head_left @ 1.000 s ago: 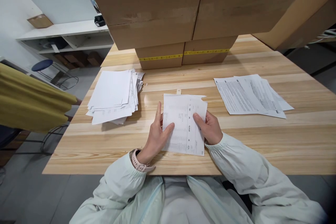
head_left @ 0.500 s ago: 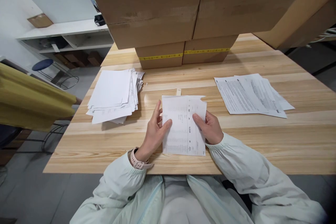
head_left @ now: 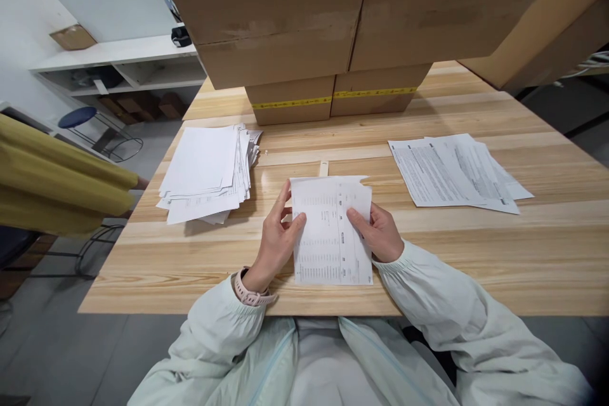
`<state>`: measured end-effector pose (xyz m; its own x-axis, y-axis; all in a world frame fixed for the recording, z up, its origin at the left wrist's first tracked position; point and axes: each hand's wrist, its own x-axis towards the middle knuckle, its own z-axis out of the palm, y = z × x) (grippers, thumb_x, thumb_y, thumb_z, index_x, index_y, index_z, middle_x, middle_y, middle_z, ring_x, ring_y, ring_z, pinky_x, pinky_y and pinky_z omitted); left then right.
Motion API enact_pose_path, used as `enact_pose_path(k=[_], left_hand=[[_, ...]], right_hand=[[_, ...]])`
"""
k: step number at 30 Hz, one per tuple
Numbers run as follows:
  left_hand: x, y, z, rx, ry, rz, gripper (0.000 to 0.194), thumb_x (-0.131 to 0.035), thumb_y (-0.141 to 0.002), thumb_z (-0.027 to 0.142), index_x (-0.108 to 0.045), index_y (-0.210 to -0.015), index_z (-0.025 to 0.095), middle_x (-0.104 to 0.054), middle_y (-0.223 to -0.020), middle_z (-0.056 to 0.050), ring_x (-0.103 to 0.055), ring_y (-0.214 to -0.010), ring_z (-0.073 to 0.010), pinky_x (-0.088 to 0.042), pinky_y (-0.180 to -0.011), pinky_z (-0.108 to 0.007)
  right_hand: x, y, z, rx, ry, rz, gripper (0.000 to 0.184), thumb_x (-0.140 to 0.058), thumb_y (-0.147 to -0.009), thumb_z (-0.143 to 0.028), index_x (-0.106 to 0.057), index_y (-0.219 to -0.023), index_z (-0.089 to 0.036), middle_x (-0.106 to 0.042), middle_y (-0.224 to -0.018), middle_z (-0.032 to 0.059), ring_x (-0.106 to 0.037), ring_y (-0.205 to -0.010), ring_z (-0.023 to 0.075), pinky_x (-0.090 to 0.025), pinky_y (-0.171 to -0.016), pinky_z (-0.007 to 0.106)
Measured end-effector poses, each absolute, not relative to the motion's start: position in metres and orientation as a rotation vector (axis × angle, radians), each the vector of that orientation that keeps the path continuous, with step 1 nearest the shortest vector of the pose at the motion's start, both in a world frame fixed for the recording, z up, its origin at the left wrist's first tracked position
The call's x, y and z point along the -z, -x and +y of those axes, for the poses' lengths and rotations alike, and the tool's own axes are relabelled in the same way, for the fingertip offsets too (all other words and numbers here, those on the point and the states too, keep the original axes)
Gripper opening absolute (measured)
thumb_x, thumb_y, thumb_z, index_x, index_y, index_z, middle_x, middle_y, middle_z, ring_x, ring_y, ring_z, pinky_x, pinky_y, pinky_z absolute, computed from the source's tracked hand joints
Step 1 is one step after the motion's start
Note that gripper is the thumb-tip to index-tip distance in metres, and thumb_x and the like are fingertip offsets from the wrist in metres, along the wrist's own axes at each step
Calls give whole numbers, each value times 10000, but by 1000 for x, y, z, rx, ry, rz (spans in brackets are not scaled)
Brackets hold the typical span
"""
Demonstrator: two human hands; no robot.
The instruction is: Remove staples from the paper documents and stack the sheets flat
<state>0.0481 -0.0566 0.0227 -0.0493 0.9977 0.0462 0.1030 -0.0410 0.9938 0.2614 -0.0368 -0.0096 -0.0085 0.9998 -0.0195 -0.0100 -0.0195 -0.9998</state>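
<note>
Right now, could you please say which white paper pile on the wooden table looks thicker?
The left white paper stack, showing many layered edges; the right printed white sheets form a thin fan.

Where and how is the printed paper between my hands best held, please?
Best, I think, by the left and right edges of the printed paper, around mid-height: left hand from the left, right hand from the right, each pinching front and back. It is thin, so holding one side could let it droop. Avoid the top right corner, where the edge is uneven.
</note>
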Motion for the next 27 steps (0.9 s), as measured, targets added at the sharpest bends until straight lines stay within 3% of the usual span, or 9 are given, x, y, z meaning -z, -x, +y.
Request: enact_pose_path(k=[7, 10, 13, 16, 20, 22, 24, 27], left_hand=[[-26, -48, -59, -1234, -1345, 1332, 670, -649, -893, 338, -385, -1508, 363, -439, -1544, -95, -600, -1088, -197, -546, -839, -309], [-29, -48, -58, -1278, -1304, 1300, 592, -664, -880, 337, -488, -1444, 308, -502, -1486, -105, -621, -1053, -195, -555, -810, -300], [-30, -47, -56, -1340, -1229, 1271, 433, -697, -849, 350, -625, -1259, 229, -644, -1279, -105, -644, -947, -175, -548, -731, -262], [-30, -46, -53, -1390, -1137, 1274, 308, -731, -813, 357, -669, -1061, 187, -705, -993, -66, -637, -827, -152, -515, -669, -236], [-28, -46, -55, -1313, -1068, 1201, 275, -755, -788, 373, -694, -949, 158, -709, -882, -52, -625, -778, -159, -506, -687, -270], [-27, -47, -58, -1224, -1063, 1186, 298, -744, -796, 408, -705, -935, 146, -705, -832, -47, -610, -728, -163, -485, -643, -274], [-28, -50, -60, -1219, -1110, 1262, 305, -714, -819, 444, -704, -869, 144, -674, -749, -27, -567, -660, -148, -434, -584, -258], [-35, -59, -64, -1271, -1149, 1313, 330, -686, -837, 488, -702, -834, 158, -644, -702, -11, -528, -627, -135, -403, -571, -252]], right_hand=[[13, -262, -37, -1251, 1216, -1198, 443, -703, -806, -536, -702, -1052, -168, -761, -1013, 98, -691, -816, 217, -553, -687, 343], [11, -262, -37, -1279, 1208, -1186, 444, -707, -800, -543, -704, -1037, -168, -762, -980, 91, -687, -785, 213, -549, -666, 336], [8, -261, -39, -1289, 1193, -1212, 439, -710, -796, -543, -708, -1031, -172, -759, -961, 81, -679, -764, 205, -539, -647, 326], [9, -260, -40, -1308, 1172, -1239, 430, -705, -803, -538, -700, -1029, -172, -753, -943, 75, -671, -756, 200, -535, -642, 326], [10, -261, -38, -1327, 1143, -1321, 408, -657, -845, -529, -673, -1034, -167, -741, -926, 78, -668, -758, 204, -546, -663, 353], [5, -264, -37, -1151, 1162, -1410, 381, -652, -859, -490, -650, -1090, -187, -725, -997, 87, -668, -836, 221, -555, -721, 385], [-7, -265, -38, -740, 1210, -1461, 355, -694, -839, -420, -627, -1122, -216, -685, -1082, 98, -640, -944, 242, -543, -804, 420], [-31, -257, -49, -271, 1157, -1529, 294, -726, -829, -319, -602, -1085, -245, -641, -1050, 91, -605, -953, 238, -526, -814, 407]])
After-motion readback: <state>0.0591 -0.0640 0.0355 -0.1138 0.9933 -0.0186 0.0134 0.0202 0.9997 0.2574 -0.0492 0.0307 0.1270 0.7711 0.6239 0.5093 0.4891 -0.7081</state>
